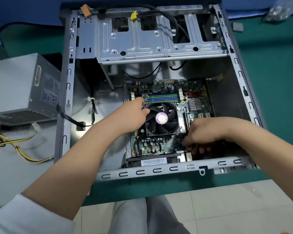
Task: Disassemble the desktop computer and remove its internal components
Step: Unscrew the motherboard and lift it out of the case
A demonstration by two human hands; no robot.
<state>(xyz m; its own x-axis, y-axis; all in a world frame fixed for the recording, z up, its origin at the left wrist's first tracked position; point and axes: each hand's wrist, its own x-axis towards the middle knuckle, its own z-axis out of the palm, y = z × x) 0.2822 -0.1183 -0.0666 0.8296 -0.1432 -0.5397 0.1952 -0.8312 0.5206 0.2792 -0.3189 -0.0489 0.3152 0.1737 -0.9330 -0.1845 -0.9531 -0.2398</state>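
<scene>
Board: the green printed motherboard lies flat in the open grey steel computer case; likely stiff but fragile, best lifted by its edges.
Left hand: pinches the coloured fan wires beside the black square cooler fan.
Right hand: fingers curled down at the board's near-right; hold unclear.
Obstacles: fan on top; black cables at left.
Outside: grey boxy power supply, left.
</scene>
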